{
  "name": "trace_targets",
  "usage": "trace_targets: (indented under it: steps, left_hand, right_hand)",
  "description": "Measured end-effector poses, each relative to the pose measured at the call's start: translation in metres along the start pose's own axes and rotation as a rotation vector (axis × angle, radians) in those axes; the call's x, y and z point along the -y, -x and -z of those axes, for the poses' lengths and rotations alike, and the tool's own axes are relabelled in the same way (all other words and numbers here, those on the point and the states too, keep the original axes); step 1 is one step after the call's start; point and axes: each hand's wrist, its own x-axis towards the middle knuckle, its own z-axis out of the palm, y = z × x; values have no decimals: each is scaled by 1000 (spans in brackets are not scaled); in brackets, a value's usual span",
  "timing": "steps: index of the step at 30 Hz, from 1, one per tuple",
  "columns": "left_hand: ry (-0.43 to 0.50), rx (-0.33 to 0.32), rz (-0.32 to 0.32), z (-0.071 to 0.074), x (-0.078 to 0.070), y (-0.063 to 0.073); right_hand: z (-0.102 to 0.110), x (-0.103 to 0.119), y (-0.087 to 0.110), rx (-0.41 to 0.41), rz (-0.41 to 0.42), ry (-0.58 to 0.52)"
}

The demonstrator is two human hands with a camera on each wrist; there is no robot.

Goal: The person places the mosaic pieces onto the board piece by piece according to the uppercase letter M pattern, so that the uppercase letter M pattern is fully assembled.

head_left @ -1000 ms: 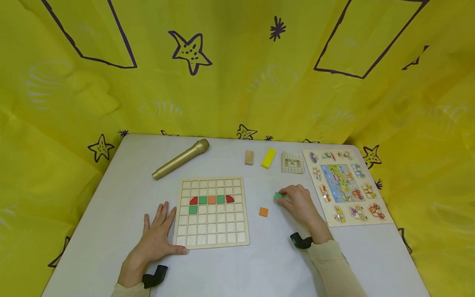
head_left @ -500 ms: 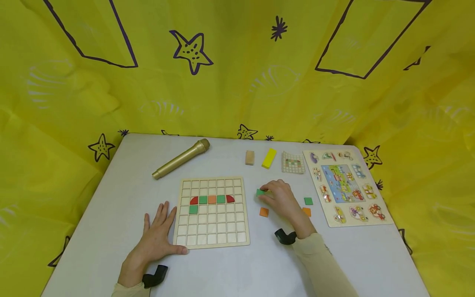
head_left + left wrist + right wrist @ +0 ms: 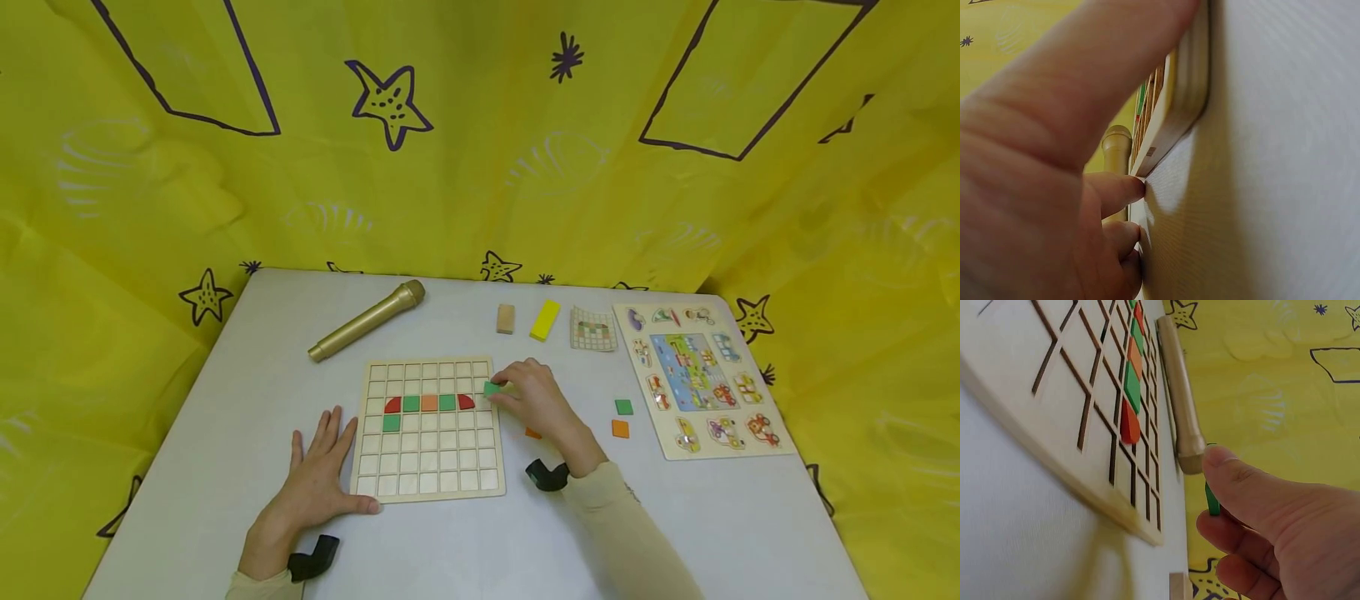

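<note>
My right hand point(image 3: 536, 398) pinches a green square tile point(image 3: 491, 389) between thumb and fingers, over the right edge of the wooden grid board point(image 3: 448, 462). In the right wrist view the green tile point(image 3: 1212, 501) shows edge-on between the fingertips. One row of the board holds two red quarter-round tiles, two green squares and an orange square point(image 3: 429, 403); another green square point(image 3: 391, 423) sits below that row's left end. My left hand point(image 3: 318, 477) rests spread at the board's lower left, its thumb at the corner and its fingers beside the left edge.
An orange tile point(image 3: 532, 432) lies partly hidden under the right hand. Another orange tile point(image 3: 620, 428) and a green tile point(image 3: 623, 407) lie further right, near a picture puzzle board point(image 3: 678, 442). Behind are a gold microphone point(image 3: 367, 321), wooden block point(image 3: 506, 318), yellow block point(image 3: 544, 320) and pattern card point(image 3: 593, 329).
My right hand has carried the green tile leftward from the right of the table to the board's edge, uncovering a green and an orange tile behind it. The left hand stays put.
</note>
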Motion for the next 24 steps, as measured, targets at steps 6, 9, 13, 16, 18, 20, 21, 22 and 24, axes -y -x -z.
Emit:
trace_targets:
  steps: [6,9,13,16,18,20,21,22,24]
  left_hand:
    - [-7,-11,-8,0,0,0]
    - [-4,-17,-12,-1,0,1]
    - [-5,-7,-5,0,-1,0]
    - [-6,-8,-5,1,-1,0]
    - [-5,-10,-5,2,-3,0]
    - [-3,-10,-4,2,-3,0]
    - [0,-9,-3,3,-4,0]
    - [-1,-6,-1,3,-4,0]
    - [-1,-3,1,3,-4,0]
  right_hand:
    - [-11,15,-7,47,52,12]
    - [-17,23,-10,65,87,22]
    - [-26,32,-15,78,128,43]
    - [-33,39,-19,87,151,52]
    - [-37,43,-21,96,158,57]
    - [-41,48,-22,110,168,66]
    - [-43,51,-23,116,172,71]
    - [-45,53,-24,122,176,76]
    - [-48,57,-25,128,183,98]
